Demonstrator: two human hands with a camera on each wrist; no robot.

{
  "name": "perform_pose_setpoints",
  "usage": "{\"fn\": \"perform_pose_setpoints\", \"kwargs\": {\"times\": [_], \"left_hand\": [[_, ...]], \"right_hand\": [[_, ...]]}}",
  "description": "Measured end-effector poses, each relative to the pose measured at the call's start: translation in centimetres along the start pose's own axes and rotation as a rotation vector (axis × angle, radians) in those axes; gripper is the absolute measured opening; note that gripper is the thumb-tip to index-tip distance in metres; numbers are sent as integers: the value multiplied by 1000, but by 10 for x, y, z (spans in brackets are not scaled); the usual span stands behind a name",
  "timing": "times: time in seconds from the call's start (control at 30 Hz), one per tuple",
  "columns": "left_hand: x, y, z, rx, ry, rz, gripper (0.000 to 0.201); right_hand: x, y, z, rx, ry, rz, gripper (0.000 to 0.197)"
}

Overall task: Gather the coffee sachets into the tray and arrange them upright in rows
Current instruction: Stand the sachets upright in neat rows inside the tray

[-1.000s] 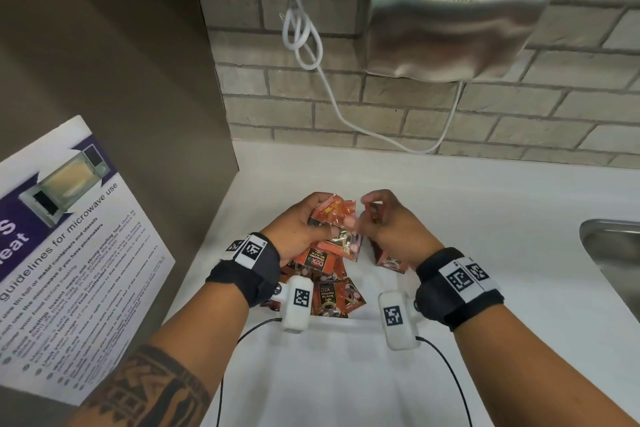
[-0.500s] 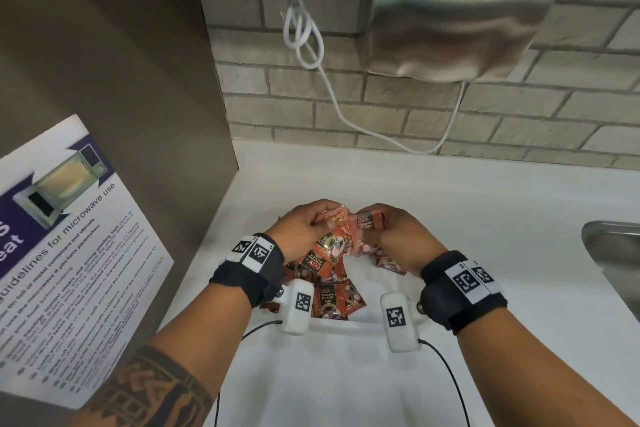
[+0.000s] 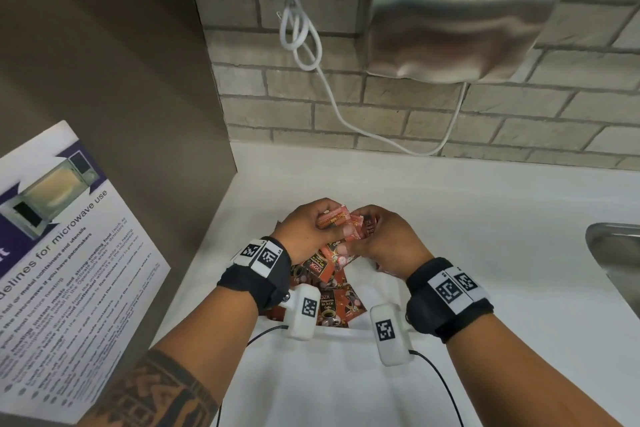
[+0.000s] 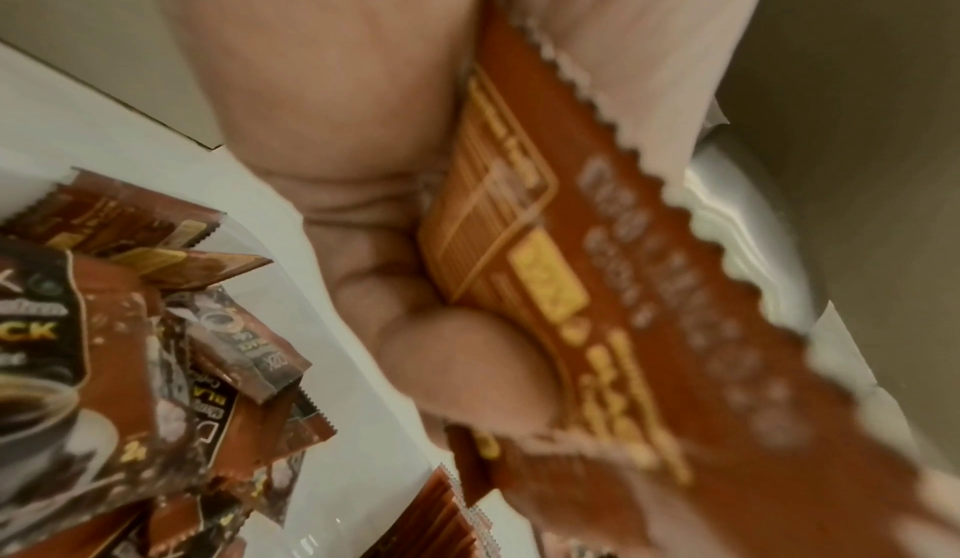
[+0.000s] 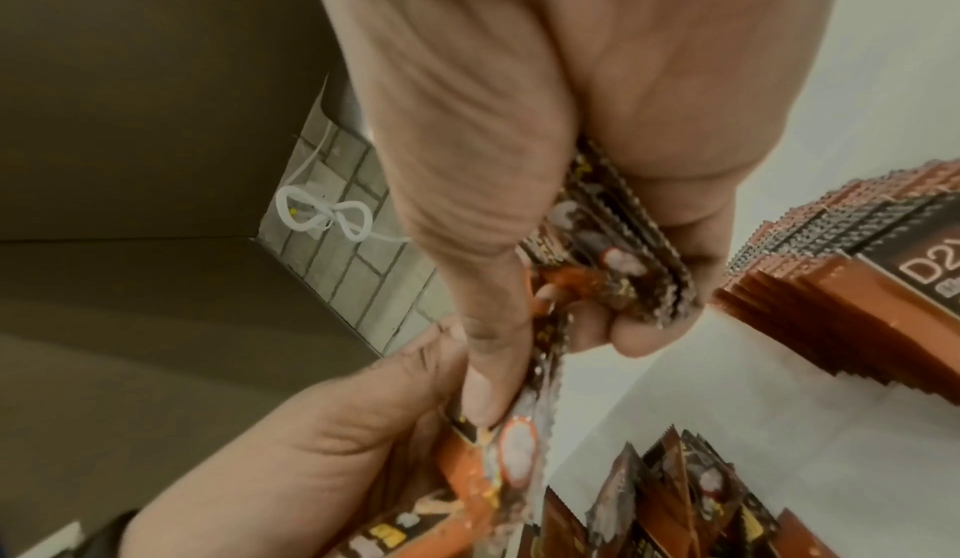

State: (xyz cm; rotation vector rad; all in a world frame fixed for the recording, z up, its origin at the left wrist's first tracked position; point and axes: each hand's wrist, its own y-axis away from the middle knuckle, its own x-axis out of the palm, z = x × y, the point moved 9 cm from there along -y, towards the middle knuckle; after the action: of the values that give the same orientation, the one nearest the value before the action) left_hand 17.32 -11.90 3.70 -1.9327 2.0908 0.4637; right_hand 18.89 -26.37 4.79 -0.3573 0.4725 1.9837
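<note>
Both hands meet above the white tray (image 3: 375, 289). My left hand (image 3: 311, 224) grips an orange-brown coffee sachet (image 3: 333, 219), seen close and blurred as the sachet (image 4: 597, 279) in the left wrist view. My right hand (image 3: 379, 235) holds a small bundle of sachets (image 5: 613, 246), and its thumb (image 5: 483, 382) presses on the left hand's sachet (image 5: 511, 458). Loose sachets (image 3: 329, 305) lie jumbled in the tray's left part under the wrists. A tight upright row of sachets (image 5: 857, 279) stands in the tray on the right side of the right wrist view.
The tray sits on a white counter (image 3: 485, 218) in a corner. A brown panel (image 3: 121, 80) with a microwave poster (image 3: 59, 253) closes the left side. On the brick wall hang a steel hand dryer (image 3: 460, 10) and a looped white cable (image 3: 304, 35). A sink (image 3: 620, 260) lies right.
The two hands have come closer together and slightly lower over the tray. The sachets each one holds now touch between the fingers.
</note>
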Motion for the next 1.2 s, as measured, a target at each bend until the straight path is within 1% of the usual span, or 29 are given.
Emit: {"fn": "perform_pose_setpoints", "kwargs": {"times": [0.13, 0.2, 0.33, 0.4, 0.47, 0.53, 0.57, 0.63, 0.67, 0.73, 0.77, 0.87, 0.9, 1.0, 1.07, 1.13, 1.2], "left_hand": [[-8, -3, 4, -36, 59, -63, 20], [-11, -3, 7, -53, 68, -77, 20], [-19, -4, 15, -78, 62, -127, 20], [-24, -6, 19, -85, 50, -162, 18], [-28, -6, 22, -91, 48, -194, 17], [-31, -6, 21, -88, 60, -225, 16], [-33, -6, 21, -83, 63, -245, 16], [-34, -6, 17, -66, 72, -283, 15], [-33, -6, 15, -58, 79, -297, 15], [-31, -6, 10, -43, 91, -319, 16], [-29, -6, 7, -32, 95, -326, 16], [-26, -6, -1, 2, 84, -343, 17], [-25, -6, -2, 4, 79, -350, 17], [-27, -6, -4, 0, 84, -367, 18], [-30, -4, -4, 2, 81, -380, 16], [-31, -2, -3, -6, 127, -376, 14], [-29, 0, -1, -31, 217, -349, 14]], "right_hand": [[-2, -3, -1, 29, -89, -2, 49], [-2, -4, -2, 37, -111, 9, 43], [-6, -5, -5, 12, -65, 23, 34], [-10, -3, -3, 18, -157, 22, 36], [-12, -1, -2, 48, -323, 23, 43], [-13, -1, -4, 91, -463, 9, 43], [-12, -2, -6, 119, -497, -5, 41], [-6, 0, -11, 174, -508, -11, 36], [0, 1, -12, 192, -500, 11, 36], [16, 5, -12, 212, -450, 91, 41], [23, 7, -9, 203, -422, 134, 40], [32, 8, -4, 182, -428, 163, 23], [32, 7, -5, 184, -456, 158, 23], [28, 3, -13, 229, -499, 124, 40], [22, 2, -18, 257, -511, 90, 47], [13, 0, -20, 251, -510, 54, 49], [1, -2, -18, 227, -508, -13, 47]]}}
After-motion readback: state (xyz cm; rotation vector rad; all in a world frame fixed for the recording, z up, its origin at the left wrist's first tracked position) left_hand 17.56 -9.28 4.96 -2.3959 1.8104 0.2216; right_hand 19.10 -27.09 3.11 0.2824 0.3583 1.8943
